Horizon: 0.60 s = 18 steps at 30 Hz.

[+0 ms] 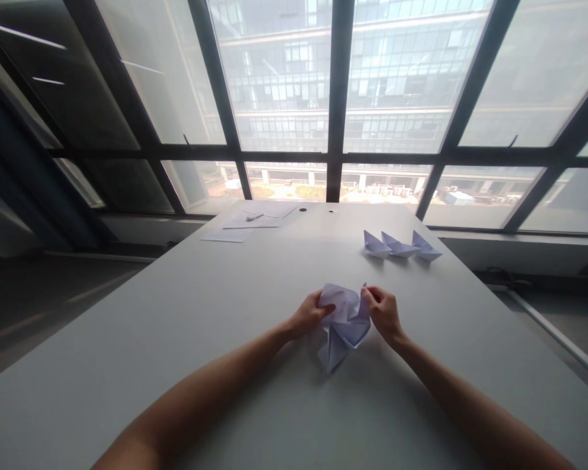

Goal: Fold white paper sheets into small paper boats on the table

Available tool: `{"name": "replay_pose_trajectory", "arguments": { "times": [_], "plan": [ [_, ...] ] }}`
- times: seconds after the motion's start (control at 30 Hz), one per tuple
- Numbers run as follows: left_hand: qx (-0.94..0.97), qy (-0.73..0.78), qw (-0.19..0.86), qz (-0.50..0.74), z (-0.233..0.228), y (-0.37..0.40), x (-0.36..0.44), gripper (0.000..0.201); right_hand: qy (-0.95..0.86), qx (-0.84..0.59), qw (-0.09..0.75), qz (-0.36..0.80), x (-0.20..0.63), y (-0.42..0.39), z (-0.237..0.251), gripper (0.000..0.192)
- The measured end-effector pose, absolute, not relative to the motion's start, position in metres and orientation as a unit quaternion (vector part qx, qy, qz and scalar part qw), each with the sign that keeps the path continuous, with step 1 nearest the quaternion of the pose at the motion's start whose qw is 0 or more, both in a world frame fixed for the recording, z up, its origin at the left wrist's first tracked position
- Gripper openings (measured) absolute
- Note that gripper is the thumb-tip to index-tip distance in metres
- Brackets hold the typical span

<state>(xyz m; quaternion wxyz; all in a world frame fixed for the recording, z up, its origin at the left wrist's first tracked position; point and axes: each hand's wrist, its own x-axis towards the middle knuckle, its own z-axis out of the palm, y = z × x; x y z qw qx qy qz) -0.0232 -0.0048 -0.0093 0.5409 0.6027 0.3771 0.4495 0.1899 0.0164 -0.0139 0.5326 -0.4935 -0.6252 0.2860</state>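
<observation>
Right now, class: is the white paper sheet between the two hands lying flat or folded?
Folded. The white paper sheet shows creases and raised flaps, pinched by left hand and right hand.

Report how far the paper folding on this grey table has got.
Done: three folded white paper boats stand in a row on the grey table. In hand: the left hand and right hand pinch opposite sides of a half-folded white paper piece, opened out, not yet boat-shaped. Left: that piece needs finishing; flat white paper sheets lie unfolded at the far edge.
</observation>
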Motion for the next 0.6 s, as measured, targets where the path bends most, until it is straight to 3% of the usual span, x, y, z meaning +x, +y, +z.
{"name": "replay_pose_trajectory", "arguments": {
  "times": [0.5,0.6],
  "plan": [
    [0.433,0.343,0.678,0.485,-0.0111,-0.0021,-0.0306,0.033,-0.684,-0.455,0.508,0.26,0.1858,0.0108,-0.0109,0.019],
    [0.444,0.342,0.682,0.47,-0.0137,-0.0019,-0.0321,0.032,-0.663,-0.46,0.504,0.308,0.1853,0.0129,-0.0113,0.02]
  ]
}}
